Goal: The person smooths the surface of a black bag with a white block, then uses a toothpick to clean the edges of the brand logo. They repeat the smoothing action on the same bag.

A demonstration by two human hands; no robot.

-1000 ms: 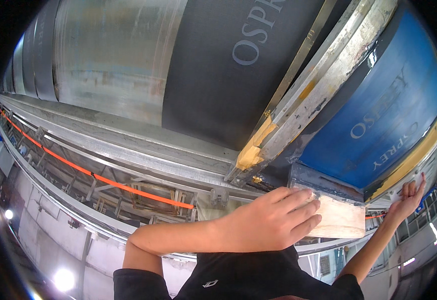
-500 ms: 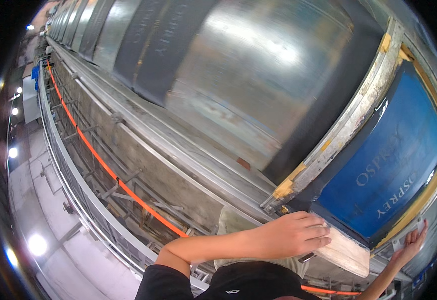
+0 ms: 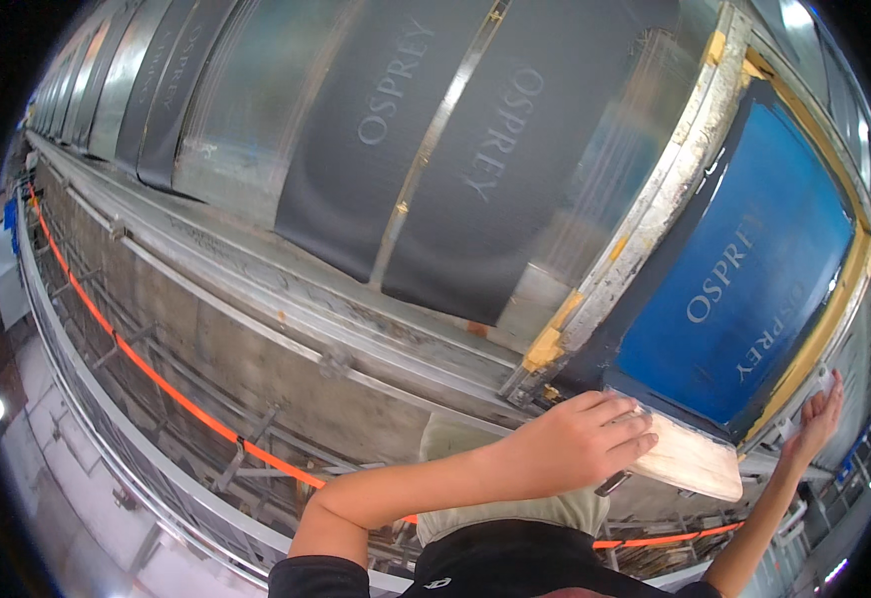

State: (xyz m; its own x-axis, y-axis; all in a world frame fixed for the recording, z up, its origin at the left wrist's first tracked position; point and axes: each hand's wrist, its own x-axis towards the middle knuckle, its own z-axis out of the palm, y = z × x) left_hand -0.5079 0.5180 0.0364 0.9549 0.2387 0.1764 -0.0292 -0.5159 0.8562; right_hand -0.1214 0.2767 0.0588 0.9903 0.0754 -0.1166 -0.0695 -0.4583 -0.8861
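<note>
My left hand point(image 3: 600, 439), fingers curled, holds a pale wooden squeegee point(image 3: 695, 468) at the near end of a printing frame point(image 3: 645, 229) with metal bars and yellow tape. Inside the frame lies a blue screen point(image 3: 715, 349) with pale lettering. My right hand point(image 3: 816, 424) is at the frame's right edge by a pale metal fitting point(image 3: 784, 432), index finger raised and the others curled; what they grip is too small to make out.
A long metal bench point(image 3: 236, 174) with dark lettered panels point(image 3: 326, 209) runs away to the upper left. Alongside it are a rail point(image 3: 137, 483), metal supports and an orange strip point(image 3: 156, 374). Lamps glow at the far left.
The view has swung, bringing more of the long row of panels into sight, and objects shift in the picture. Both hands keep much the same places on the frame and squeegee.
</note>
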